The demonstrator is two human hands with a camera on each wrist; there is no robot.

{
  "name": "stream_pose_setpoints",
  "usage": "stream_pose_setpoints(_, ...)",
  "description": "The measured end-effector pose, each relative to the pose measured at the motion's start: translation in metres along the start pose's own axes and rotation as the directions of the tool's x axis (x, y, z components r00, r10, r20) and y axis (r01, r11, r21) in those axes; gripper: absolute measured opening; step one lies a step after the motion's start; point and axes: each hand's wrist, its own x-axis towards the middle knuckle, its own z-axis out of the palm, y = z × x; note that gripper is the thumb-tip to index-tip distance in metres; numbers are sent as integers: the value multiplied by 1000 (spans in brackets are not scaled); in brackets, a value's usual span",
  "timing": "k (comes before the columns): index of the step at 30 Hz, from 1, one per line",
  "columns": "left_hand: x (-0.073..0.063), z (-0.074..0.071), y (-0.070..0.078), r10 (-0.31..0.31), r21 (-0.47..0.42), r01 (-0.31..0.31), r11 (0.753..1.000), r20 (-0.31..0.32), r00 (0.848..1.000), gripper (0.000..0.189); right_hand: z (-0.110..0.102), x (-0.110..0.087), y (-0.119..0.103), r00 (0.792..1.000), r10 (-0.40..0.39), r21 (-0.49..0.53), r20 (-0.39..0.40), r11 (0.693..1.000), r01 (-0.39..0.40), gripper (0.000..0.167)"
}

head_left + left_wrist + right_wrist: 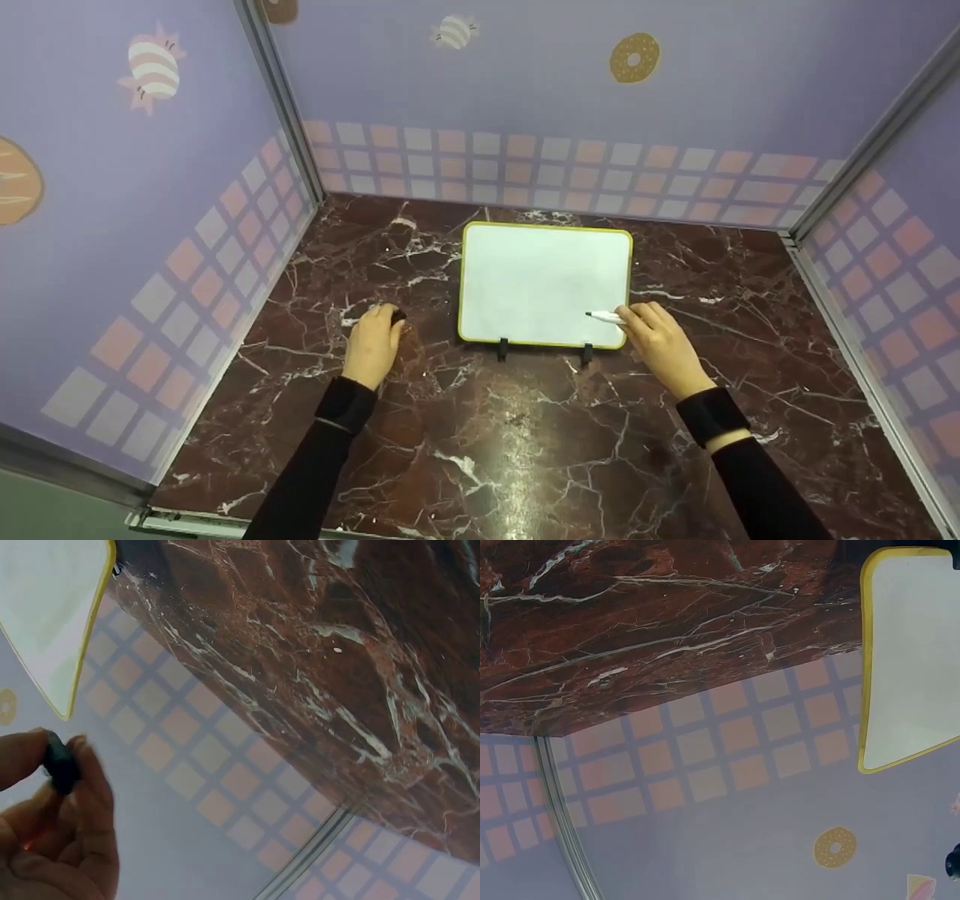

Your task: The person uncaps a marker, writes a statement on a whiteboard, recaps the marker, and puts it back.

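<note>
My left hand (373,346) is left of the whiteboard, above the tabletop. Between thumb and fingers it pinches a small black marker cap (60,763), which shows best in the left wrist view. On the other side, my right hand (660,341) grips a white marker (606,317) by its rear part. The marker's dark tip points left, in front of the board's lower right area. The small whiteboard (544,285) has a yellow frame and stands on two black feet (503,349). Its white face bears no clear marks. The right wrist view leaves my right hand out.
A dark red marbled tabletop (517,442) lies under everything. Purple panels with pink and white checks enclose it at the back (555,90), left (82,247) and right (907,225). Metal strips (862,360) run along the table's sides.
</note>
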Motion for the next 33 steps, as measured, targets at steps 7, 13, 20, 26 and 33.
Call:
stream_pose_setpoints(7,25,7,-12,-226,65,222,973,60,972,22,-2,-4,1,1000,23,-4,-8,1000,-23,32)
stream_pose_setpoints(13,44,19,-18,-303,153,285,946,115,946,25,-3,-7,2,1000,26,-17,-14,1000,-27,26)
stream_pose_setpoints(20,54,43,-18,-322,237,277,931,180,929,38,-6,-6,3,999,33,-36,10,999,-33,25)
stream_pose_setpoints(26,50,60,-24,-342,266,288,920,186,921,34,-6,-7,4,999,36,-39,5,999,-36,25)
stream_pose_setpoints(33,48,70,-26,-363,301,290,908,223,905,34,-6,-8,6,1000,26,-53,0,998,-26,26)
